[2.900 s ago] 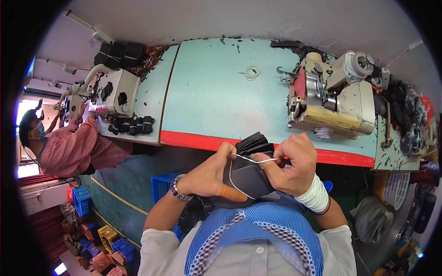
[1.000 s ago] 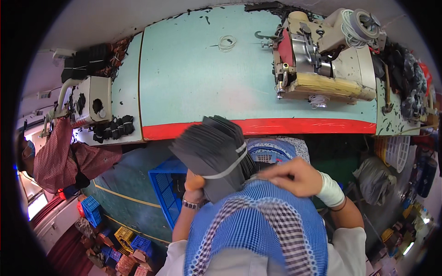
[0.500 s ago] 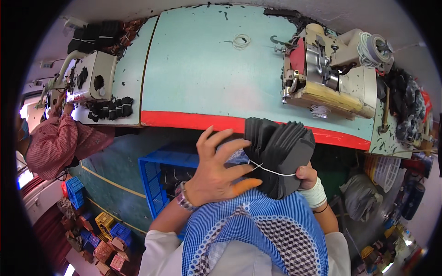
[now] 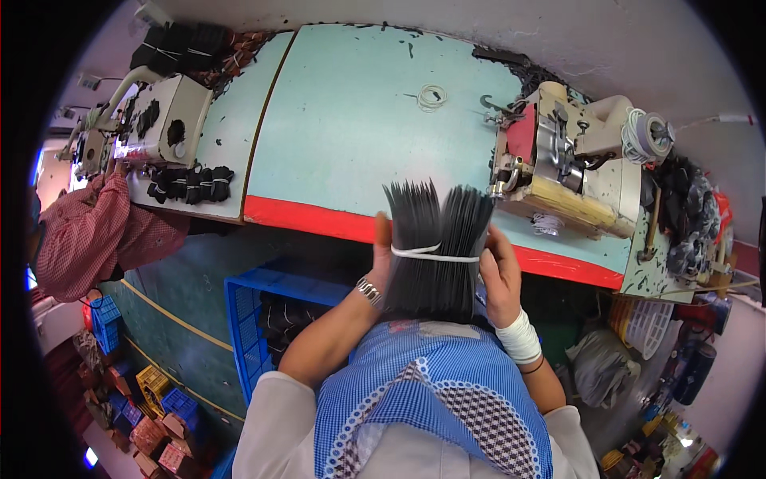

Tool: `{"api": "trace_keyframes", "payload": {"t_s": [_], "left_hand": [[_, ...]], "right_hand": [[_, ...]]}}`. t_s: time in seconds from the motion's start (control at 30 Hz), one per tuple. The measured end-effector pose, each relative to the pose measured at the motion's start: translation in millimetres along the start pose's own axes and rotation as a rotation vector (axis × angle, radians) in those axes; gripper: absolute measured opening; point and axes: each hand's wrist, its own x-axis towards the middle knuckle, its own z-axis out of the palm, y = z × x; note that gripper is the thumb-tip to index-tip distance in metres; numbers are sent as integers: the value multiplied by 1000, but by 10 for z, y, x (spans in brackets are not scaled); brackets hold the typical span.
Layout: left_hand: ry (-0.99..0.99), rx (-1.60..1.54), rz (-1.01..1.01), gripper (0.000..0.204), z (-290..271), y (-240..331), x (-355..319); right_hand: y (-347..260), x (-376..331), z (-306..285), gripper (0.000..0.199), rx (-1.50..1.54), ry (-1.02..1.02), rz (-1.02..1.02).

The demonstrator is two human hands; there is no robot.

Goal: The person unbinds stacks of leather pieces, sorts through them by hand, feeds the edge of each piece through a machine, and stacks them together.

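A thick bundle of thin, flat black pieces stands upright in front of my apron, bound round its middle by a white cord. Above the cord the edges fan apart into two halves. My left hand grips its left side, with most of the fingers hidden behind. On the opposite side my right hand, its wrist wrapped in white bandage, holds the bundle too. What the pieces are made of, I cannot tell.
Ahead is a pale green table with a red front edge and a coil of white cord. A sewing machine stands at right. A blue crate holds black bundles. Left, a person in a checked shirt sits by another machine.
The bundle has turned from tilted, with a flat face showing, to upright with edges toward me. My left hand, open with spread fingers before, now holds its left side.
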Motion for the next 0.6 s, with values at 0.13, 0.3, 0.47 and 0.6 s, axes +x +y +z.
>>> {"api": "trace_keyframes", "payload": {"t_s": [0.13,0.3,0.47,0.6], "left_hand": [[181,598,13,101,569,9,-21],[417,830,-124,79,852,46,-3],[437,515,-103,64,819,5,-3],[429,876,1,65,976,-64,97]], "right_hand": [[-205,74,-49,48,-432,268,-461],[-569,186,114,38,-628,-18,-891],[-548,247,117,24,-637,-91,-1018],[-588,227,101,17,-652,-190,-939]]}}
